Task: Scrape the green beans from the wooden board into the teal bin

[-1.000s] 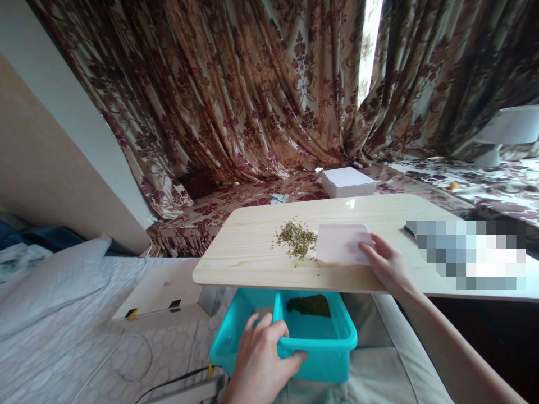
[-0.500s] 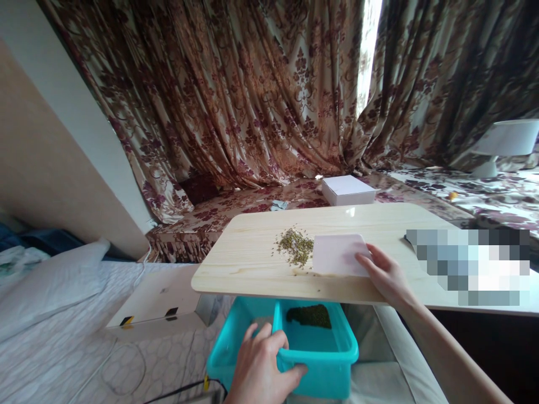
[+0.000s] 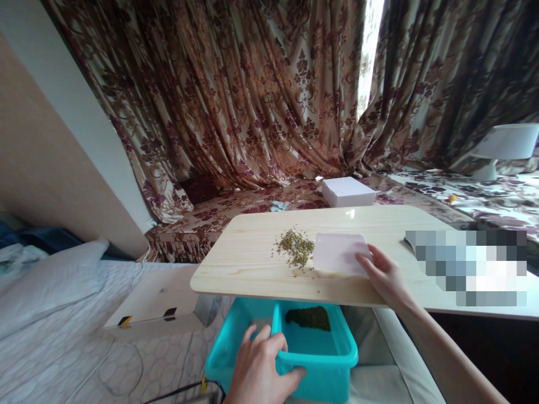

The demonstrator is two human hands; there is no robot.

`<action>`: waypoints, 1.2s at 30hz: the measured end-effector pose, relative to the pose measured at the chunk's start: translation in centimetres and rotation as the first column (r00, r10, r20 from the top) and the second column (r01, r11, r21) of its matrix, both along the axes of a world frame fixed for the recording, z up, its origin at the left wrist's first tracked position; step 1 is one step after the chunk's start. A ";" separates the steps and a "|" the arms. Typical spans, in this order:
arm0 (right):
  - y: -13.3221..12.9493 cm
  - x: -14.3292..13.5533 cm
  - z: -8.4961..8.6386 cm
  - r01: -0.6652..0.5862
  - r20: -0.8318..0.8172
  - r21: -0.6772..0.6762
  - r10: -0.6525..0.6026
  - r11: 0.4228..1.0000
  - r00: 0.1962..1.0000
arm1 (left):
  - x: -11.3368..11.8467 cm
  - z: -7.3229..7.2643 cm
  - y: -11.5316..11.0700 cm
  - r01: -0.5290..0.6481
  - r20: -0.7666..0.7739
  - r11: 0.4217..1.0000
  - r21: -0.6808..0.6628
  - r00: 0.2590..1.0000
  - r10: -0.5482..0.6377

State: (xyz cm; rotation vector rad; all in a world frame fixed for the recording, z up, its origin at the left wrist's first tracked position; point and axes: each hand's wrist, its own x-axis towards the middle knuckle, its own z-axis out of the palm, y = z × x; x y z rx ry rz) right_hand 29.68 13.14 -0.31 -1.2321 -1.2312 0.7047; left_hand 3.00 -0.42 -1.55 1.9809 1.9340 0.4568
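On the pale wooden board [image 3: 248,247] lies a loose heap of small green beans [image 3: 296,247], with a few strays around it. Just right of the heap, my right hand [image 3: 385,275] pinches the right edge of a flat white plastic scraper [image 3: 340,252]. Below the board's front edge is a turquoise bin [image 3: 320,379] with a divider; its right compartment holds more green beans [image 3: 314,318]. My left hand [image 3: 265,359] grips the bin's front rim near the divider, fingers over the inside and thumb outside.
Behind the board a white box [image 3: 348,191] sits on a patterned cover. A blurred object [image 3: 467,266] lies on the board's right part. At left, a white carton [image 3: 160,297] rests on the bed. A lamp [image 3: 505,143] stands at far right.
The scraper has tilted slightly, its near edge a little higher off the board. My left hand keeps its hold on the bin, and the heap looks the same.
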 end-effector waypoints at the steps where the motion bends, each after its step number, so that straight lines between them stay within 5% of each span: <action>1: 0.0 0.0 0.1 0.003 0.007 -0.016 -0.003 1.000 1.000 | 0.0 -0.1 0.0 0.008 0.003 1.000 0.007 1.000 -0.008; 36: 0.4 -1.3 0.3 -0.142 0.043 0.094 0.138 0.985 0.989 | -0.3 0.2 0.0 0.046 0.024 0.999 -0.011 0.999 -0.046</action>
